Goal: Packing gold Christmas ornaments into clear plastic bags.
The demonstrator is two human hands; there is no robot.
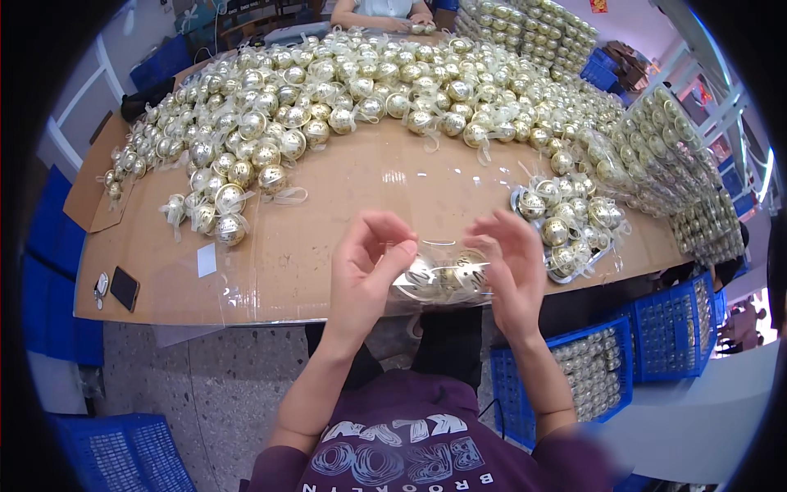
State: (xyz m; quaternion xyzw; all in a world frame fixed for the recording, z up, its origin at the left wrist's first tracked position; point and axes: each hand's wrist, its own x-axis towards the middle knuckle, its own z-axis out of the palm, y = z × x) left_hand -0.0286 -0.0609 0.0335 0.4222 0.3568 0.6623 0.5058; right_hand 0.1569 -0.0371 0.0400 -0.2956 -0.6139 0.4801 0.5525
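Observation:
At the table's near edge lies a clear plastic pack with gold-silver ball ornaments in it, two of them plainly seen. My left hand is closed on the pack's left upper edge, thumb pressed against the forefinger. Beside the right end of the pack, my right hand is raised with its fingers loosely curved and apart. Motion softens the right fingertips, and whether they touch the plastic is hard to make out. A pale ribbon or strip shows across the top of the pack.
A big heap of ribboned ball ornaments covers the far table. At right, a tray holds more; stacked clear packs stand behind. A phone lies far left. Blue crates stand lower right. Another person's hands are across the table.

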